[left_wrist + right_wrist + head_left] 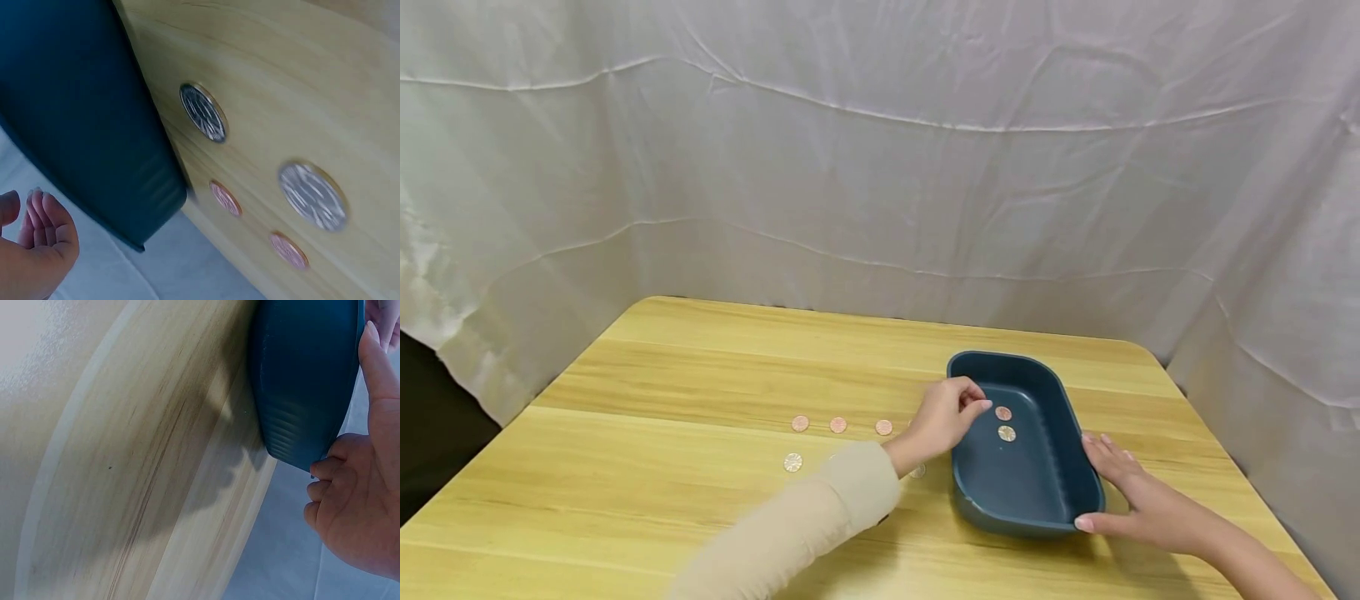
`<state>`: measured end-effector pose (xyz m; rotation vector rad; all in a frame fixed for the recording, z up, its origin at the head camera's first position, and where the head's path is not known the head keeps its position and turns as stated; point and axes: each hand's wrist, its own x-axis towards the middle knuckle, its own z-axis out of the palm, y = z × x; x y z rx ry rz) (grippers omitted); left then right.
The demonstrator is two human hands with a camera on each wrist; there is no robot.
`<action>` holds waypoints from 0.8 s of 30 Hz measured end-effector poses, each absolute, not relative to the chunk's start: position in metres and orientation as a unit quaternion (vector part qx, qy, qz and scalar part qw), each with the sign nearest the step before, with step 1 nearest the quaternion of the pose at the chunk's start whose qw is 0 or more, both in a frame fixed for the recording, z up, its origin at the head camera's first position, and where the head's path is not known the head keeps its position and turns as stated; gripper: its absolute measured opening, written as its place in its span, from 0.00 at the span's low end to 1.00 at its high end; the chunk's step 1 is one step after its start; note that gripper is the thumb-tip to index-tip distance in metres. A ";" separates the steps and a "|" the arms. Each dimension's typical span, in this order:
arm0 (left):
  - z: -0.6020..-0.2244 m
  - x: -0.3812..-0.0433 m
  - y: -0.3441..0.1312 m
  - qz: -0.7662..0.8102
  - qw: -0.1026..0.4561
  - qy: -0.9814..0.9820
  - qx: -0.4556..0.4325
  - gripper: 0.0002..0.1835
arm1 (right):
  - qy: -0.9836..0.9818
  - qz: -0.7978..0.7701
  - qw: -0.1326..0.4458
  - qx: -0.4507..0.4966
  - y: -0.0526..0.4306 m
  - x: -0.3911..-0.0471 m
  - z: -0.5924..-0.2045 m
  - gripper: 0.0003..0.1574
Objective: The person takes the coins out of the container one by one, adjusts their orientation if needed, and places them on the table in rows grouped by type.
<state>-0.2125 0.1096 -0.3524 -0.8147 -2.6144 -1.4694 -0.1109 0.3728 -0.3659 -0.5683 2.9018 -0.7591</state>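
A dark blue plastic bin [1007,492] sits on the table, with a copper-coloured coin [1003,413] and a gold-coloured coin [1007,433] on its floor. My left hand [943,417] reaches over its left rim. Bent fingers and thumb stand slightly apart in the left wrist view, and no coin shows between them. At the bin's right side, my right hand [1138,500] grips the rim, thumb at the near corner and fingers along the outer wall. Left of the bin lie copper-coloured coins [838,425] in a row, with paler coins [793,462] nearer me, partly hidden by the left sleeve.
The wooden table [700,375] has rounded far corners. Pale grey cloth [880,192] hangs behind it and along both sides. A dark area shows past the table at the far left.
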 end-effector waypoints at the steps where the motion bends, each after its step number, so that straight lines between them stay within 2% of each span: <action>1: -0.353 -0.213 0.113 -0.471 0.019 -0.842 -0.262 0.08 | 0.949 -0.249 0.044 -0.187 0.373 -0.111 -0.366 0.58; 7: -0.362 -0.218 0.136 -0.466 0.034 -0.844 -0.264 0.08 | 0.942 -0.277 0.057 -0.177 0.372 -0.110 -0.365 0.58; 20: -0.376 -0.228 0.172 -0.343 -0.038 -0.914 -0.215 0.06 | 0.935 -0.307 0.072 -0.164 0.368 -0.111 -0.366 0.58; 24: -0.378 -0.232 0.176 -0.292 -0.035 -0.932 -0.213 0.03 | 0.942 -0.282 0.059 -0.172 0.367 -0.110 -0.368 0.58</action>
